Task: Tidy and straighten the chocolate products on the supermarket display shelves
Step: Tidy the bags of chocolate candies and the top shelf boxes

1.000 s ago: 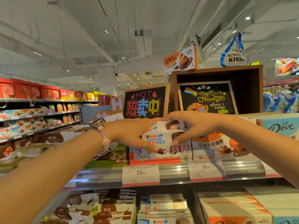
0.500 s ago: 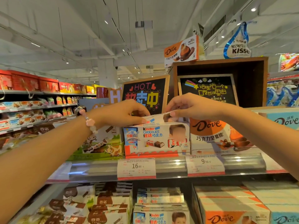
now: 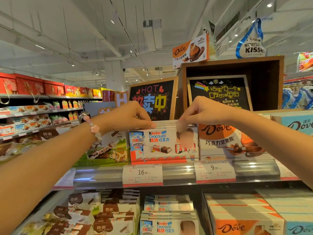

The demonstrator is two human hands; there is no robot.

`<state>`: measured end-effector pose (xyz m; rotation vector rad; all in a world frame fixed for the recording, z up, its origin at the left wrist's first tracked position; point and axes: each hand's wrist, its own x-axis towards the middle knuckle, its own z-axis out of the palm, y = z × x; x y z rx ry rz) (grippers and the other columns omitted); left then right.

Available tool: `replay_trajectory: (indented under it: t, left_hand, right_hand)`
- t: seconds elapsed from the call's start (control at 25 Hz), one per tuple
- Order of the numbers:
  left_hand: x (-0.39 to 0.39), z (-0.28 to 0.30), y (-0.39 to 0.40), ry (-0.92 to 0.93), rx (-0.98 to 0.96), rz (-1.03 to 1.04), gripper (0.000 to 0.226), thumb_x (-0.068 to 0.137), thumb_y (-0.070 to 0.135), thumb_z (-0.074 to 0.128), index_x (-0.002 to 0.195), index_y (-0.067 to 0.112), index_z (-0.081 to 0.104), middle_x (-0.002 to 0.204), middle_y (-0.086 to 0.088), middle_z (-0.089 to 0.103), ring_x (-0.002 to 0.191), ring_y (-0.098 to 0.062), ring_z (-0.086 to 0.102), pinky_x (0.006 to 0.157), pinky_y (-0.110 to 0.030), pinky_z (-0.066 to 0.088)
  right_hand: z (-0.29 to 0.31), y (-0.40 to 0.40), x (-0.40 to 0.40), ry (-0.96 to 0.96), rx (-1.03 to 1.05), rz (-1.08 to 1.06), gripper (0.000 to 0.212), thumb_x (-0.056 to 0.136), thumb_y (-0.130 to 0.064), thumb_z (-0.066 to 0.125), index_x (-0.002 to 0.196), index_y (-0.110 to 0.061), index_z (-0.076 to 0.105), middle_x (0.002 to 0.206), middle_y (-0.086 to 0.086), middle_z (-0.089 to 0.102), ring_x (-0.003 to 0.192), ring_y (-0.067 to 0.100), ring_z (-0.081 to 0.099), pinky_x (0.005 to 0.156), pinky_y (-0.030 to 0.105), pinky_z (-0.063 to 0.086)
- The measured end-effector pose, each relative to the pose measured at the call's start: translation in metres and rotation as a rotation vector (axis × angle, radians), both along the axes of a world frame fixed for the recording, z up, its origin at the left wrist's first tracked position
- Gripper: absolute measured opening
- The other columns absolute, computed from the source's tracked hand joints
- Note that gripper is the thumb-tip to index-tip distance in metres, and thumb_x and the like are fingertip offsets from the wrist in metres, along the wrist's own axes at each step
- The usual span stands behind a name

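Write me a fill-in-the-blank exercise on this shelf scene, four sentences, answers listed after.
1. Both hands rest on the top edge of the row of ____ chocolate boxes.
2. The price tag under that row reads ____.
3. The orange boxes just right of it carry the brand name ____.
4. The beaded bracelet sits on the ____ wrist.

Missing words: Kinder; 16.90; Dove; left

Both hands reach to the Kinder chocolate box (image 3: pixel 163 144) at the shelf's (image 3: pixel 254 168) front edge. The left hand (image 3: pixel 130 118) rests its fingers (image 3: pixel 149 125) on the box top; the right hand (image 3: pixel 201 114) pinches its upper right edge.
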<state>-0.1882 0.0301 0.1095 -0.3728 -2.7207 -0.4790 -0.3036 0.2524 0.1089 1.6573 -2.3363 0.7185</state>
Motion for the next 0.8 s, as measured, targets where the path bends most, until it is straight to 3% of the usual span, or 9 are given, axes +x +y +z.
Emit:
replay_trajectory:
  t: [0.08, 0.2, 0.28, 0.32, 0.4, 0.48, 0.6, 0.8]
  left_hand:
    - [0.001, 0.000, 0.000, -0.035, 0.011, -0.006, 0.044, 0.069, 0.056, 0.060, 0.073, 0.015, 0.076, 0.093, -0.004, 0.071, 0.082, -0.015, 0.066, 0.071, -0.035, 0.056]
    - [0.004, -0.001, -0.001, -0.068, -0.076, 0.024, 0.056, 0.053, 0.066, 0.066, 0.093, 0.027, 0.073, 0.104, 0.014, 0.065, 0.094, 0.003, 0.059, 0.080, -0.018, 0.048]
    - [0.006, -0.003, -0.001, -0.068, -0.172, 0.086, 0.070, 0.049, 0.069, 0.066, 0.107, 0.029, 0.064, 0.107, 0.019, 0.058, 0.095, 0.008, 0.054, 0.077, -0.009, 0.042]
    - [0.007, -0.004, 0.000, -0.058, -0.238, 0.105, 0.075, 0.049, 0.071, 0.064, 0.111, 0.029, 0.060, 0.106, 0.019, 0.057, 0.091, 0.010, 0.054, 0.071, -0.007, 0.042]
    - [0.009, -0.004, 0.003, -0.043, -0.410, 0.130, 0.078, 0.052, 0.076, 0.058, 0.112, 0.026, 0.059, 0.102, 0.017, 0.063, 0.082, 0.007, 0.057, 0.065, -0.011, 0.047]
    - [0.009, -0.004, 0.004, -0.062, -0.561, 0.161, 0.080, 0.055, 0.082, 0.049, 0.108, 0.023, 0.062, 0.096, 0.008, 0.069, 0.077, -0.006, 0.062, 0.068, -0.027, 0.052]
    - [0.007, -0.003, 0.006, -0.094, -0.589, 0.178, 0.085, 0.057, 0.081, 0.044, 0.109, 0.016, 0.065, 0.094, -0.005, 0.071, 0.081, -0.022, 0.065, 0.071, -0.040, 0.051]
    - [0.006, -0.005, 0.007, -0.106, -0.527, 0.164, 0.085, 0.054, 0.080, 0.048, 0.110, 0.019, 0.066, 0.097, -0.009, 0.071, 0.086, -0.027, 0.064, 0.074, -0.044, 0.049]
  right_hand:
    - [0.001, 0.000, 0.001, -0.037, 0.000, -0.031, 0.024, 0.086, -0.019, 0.060, 0.071, -0.011, 0.077, 0.094, 0.016, 0.072, 0.091, 0.026, 0.066, 0.086, 0.041, 0.052]
    - [0.007, -0.002, 0.001, -0.075, 0.062, -0.044, 0.023, 0.090, -0.022, 0.056, 0.090, -0.010, 0.076, 0.095, -0.011, 0.071, 0.092, 0.001, 0.063, 0.085, 0.020, 0.047]
    - [0.015, -0.001, 0.001, 0.008, 0.191, -0.058, 0.027, 0.091, -0.029, 0.055, 0.108, -0.014, 0.070, 0.103, -0.021, 0.063, 0.106, 0.000, 0.057, 0.083, 0.008, 0.039]
    - [0.019, 0.000, 0.000, 0.046, 0.290, -0.080, 0.036, 0.088, -0.036, 0.058, 0.117, -0.015, 0.064, 0.111, -0.017, 0.061, 0.113, 0.006, 0.054, 0.084, 0.008, 0.038]
    - [0.024, 0.002, -0.002, 0.057, 0.501, -0.134, 0.065, 0.075, -0.054, 0.066, 0.128, -0.018, 0.054, 0.129, -0.004, 0.055, 0.120, 0.015, 0.050, 0.092, 0.019, 0.040]
    - [0.022, 0.001, -0.002, 0.048, 0.595, -0.160, 0.081, 0.061, -0.062, 0.065, 0.132, -0.025, 0.049, 0.135, -0.004, 0.051, 0.121, 0.016, 0.050, 0.100, 0.030, 0.043]
    - [0.016, -0.001, -0.003, 0.088, 0.525, -0.114, 0.079, 0.061, -0.066, 0.066, 0.130, -0.030, 0.052, 0.130, -0.005, 0.055, 0.117, 0.015, 0.052, 0.103, 0.037, 0.041]
    - [0.010, 0.002, -0.001, 0.111, 0.473, -0.083, 0.071, 0.063, -0.065, 0.058, 0.126, -0.032, 0.056, 0.123, -0.005, 0.059, 0.112, 0.015, 0.054, 0.099, 0.038, 0.043]
